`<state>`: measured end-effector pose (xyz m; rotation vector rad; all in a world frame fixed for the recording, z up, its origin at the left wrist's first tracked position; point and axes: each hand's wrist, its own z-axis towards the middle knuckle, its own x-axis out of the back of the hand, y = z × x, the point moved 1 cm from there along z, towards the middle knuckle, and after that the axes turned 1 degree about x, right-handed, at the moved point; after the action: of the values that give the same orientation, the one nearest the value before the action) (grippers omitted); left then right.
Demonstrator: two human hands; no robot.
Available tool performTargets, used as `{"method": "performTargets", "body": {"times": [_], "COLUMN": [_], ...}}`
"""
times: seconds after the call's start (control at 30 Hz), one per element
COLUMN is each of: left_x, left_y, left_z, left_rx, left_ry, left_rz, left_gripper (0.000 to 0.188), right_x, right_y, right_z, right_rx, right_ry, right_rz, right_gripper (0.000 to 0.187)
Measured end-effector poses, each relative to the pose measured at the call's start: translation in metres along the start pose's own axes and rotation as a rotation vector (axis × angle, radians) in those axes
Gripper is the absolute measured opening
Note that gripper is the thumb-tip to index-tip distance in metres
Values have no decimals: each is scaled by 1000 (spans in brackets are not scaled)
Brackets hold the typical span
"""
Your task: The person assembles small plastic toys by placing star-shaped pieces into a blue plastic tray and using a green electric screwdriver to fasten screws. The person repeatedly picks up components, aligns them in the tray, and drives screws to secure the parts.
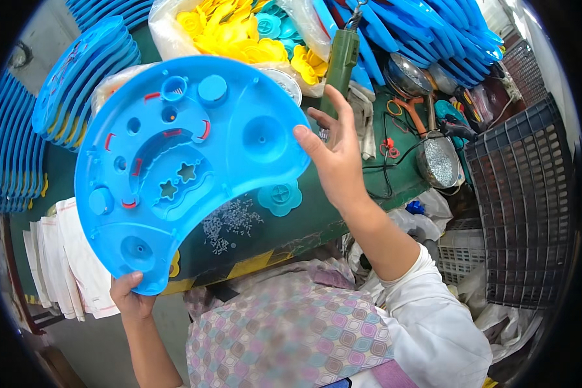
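Up comes the view: curved blue tray tilted over the green counter, left hand gripping its lower end, right hand's fingers spread, thumb against its right end.

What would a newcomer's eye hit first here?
The big blue crescent-shaped panel left of centre, its lower tip in the left hand, its right end at the right hand. Next, the bright yellow pieces bagged at top centre, with a dark green tool to their right. Then the stacked blue parts along the left edge.
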<state>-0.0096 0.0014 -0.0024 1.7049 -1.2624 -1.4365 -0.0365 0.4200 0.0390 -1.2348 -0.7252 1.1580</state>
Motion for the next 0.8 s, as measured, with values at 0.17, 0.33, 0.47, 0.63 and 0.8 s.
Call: {"method": "performTargets", "body": {"times": [0.17,0.33,0.47,0.63,0.8], "left_x": [-1,-13,-16,-22,-20], "left_y": [14,-11,-20,-24,-18], "left_z": [-6,-4,-4,0,-2], "left_rx": [-19,-68,-160,-84,6], "left_ry": [144,303,279,273,291], "left_rz": [239,924,1245,1249,1196], "left_gripper": [74,58,53,52,54], "right_x": [-5,11,16,21,18], "right_y": [-6,32,39,43,54], "right_z": [-7,-19,-31,-25,-18], "right_rx": [-419,-363,-376,-391,-327], "right_ry": [-300,-368,-333,-334,-348], "right_rz": [175,-433,-560,-619,-643], "right_gripper": [59,47,44,44,46]}}
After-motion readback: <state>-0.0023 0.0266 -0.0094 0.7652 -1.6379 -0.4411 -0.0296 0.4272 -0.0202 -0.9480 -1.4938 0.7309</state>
